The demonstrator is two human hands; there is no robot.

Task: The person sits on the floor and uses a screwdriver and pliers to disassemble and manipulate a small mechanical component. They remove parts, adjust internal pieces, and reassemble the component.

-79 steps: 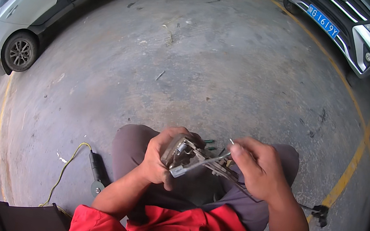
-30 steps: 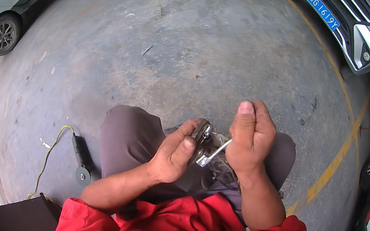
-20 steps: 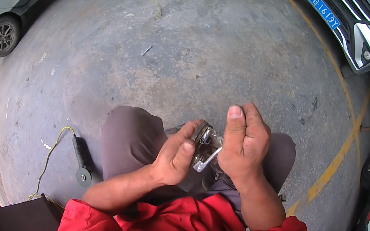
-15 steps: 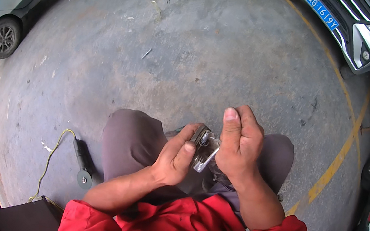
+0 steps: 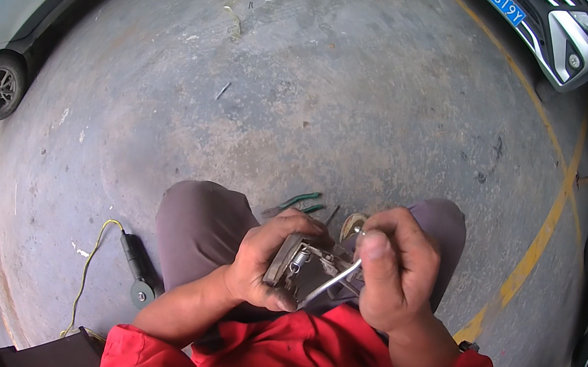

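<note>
Drawn back toward you since the earlier frame: right hand point(image 5: 398, 273), fingers clamped on a silver rod point(image 5: 330, 283). Your left hand point(image 5: 261, 260) gripped the metal assembly point(image 5: 283, 260) between your thighs point(image 5: 194, 225). Firm bracing, fingertips clear of its spring point(image 5: 298, 261), seemed wise.

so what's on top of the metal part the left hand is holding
A silvery coil spring shows on the upward-facing side of the metal part. The left hand wraps its left end, so whatever it covers there cannot be seen.
</note>
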